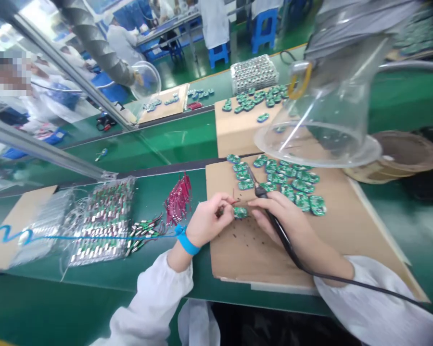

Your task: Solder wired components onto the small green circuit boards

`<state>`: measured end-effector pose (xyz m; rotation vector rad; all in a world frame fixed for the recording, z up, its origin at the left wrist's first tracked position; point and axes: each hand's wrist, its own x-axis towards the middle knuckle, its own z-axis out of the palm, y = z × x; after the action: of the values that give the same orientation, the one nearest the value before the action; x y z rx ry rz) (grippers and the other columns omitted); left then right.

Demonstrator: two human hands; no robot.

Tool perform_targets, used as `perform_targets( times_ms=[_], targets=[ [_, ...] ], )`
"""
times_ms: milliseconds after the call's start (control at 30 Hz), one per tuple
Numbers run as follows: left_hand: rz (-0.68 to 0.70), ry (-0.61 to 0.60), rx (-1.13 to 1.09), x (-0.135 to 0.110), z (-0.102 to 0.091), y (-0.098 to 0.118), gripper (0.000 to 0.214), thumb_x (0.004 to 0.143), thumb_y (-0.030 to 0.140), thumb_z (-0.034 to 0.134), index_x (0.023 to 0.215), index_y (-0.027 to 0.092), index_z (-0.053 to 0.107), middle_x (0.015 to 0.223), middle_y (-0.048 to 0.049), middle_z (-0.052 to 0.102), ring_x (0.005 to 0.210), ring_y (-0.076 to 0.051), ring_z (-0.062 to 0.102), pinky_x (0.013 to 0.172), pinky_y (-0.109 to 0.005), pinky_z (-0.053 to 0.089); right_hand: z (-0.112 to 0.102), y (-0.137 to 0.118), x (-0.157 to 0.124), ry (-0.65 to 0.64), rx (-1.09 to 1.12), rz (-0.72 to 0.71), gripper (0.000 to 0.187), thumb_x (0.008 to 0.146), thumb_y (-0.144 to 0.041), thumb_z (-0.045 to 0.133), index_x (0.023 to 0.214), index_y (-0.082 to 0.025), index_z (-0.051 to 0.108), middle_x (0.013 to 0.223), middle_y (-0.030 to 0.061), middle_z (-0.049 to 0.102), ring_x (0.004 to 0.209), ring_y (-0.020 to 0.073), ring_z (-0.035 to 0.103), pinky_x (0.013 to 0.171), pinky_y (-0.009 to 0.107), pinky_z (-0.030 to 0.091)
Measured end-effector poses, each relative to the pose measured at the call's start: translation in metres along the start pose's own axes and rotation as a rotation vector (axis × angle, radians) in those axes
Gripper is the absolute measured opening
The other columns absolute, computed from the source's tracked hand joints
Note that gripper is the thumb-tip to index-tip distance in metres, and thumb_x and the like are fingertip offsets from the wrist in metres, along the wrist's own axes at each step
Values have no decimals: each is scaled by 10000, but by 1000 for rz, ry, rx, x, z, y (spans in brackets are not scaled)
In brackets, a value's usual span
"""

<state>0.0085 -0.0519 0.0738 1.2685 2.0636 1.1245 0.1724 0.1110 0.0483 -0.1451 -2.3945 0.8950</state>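
My left hand [216, 217], with a blue wrist strap [187, 240], is closed in a pinch at the left end of a small green circuit board [240, 212]. A thin red wire [234, 201] sticks out at its fingertips. My right hand [285, 216] is closed around a black-handled soldering iron [274, 218]. The iron's metal tip points up and away, apart from the board by my left hand. Both hands are over a brown cardboard sheet [274, 262]. Several more green boards [285, 178] lie in rows beyond my right hand.
Red wires [178, 199] lie in a pile at left, near small components with leads [144, 233] and a filled clear tray [103, 223]. A clear fume hood [321, 120] hangs above the boards, beside a round container [400, 154]. Co-workers sit beyond the bench.
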Motion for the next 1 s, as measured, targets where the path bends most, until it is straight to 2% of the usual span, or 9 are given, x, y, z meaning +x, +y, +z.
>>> perform_targets(
  times_ms=[133,267,433,600,767,1000],
  targets=[
    [5,-48,-70,2,20,2,86,1013,301,541,1043,228,574,695,39,675,573,-109,649,595,-223,510,-3,1,-1,8,-32,22,158,1011,-228,603,1166,-250,621,953,64,627,873,227,614,771,373,524],
    [45,-61,-21,-2,23,1,100,1019,333,555,1035,237,574,707,35,676,604,-117,667,603,-224,523,-1,1,-1,22,3,34,89,1014,-284,611,1093,-245,632,902,48,618,843,211,593,740,345,515],
    [109,-65,32,-4,26,0,76,1012,298,568,1048,233,583,819,0,742,692,-133,717,661,-235,561,2,2,-1,48,52,10,58,1017,-226,586,974,-236,624,836,31,594,776,186,557,700,321,487],
    [75,-113,-115,-7,29,-2,130,1041,340,545,1091,225,579,793,3,738,562,-96,665,567,-201,536,1,1,1,74,110,-18,70,1022,-232,608,958,-239,634,793,14,615,731,167,566,657,294,472],
    [10,-125,-332,-8,28,0,156,1051,364,539,1045,210,567,740,12,716,499,-69,621,498,-168,496,1,0,1,68,175,23,77,1008,-235,649,932,-249,643,790,-5,648,753,160,586,703,290,471],
    [-69,-132,-575,-10,32,3,138,1048,348,560,1007,216,562,766,-1,714,528,-82,610,545,-223,554,-4,-7,4,63,183,55,93,993,-214,659,905,-242,645,775,4,664,712,165,568,681,290,467]
  ],
)
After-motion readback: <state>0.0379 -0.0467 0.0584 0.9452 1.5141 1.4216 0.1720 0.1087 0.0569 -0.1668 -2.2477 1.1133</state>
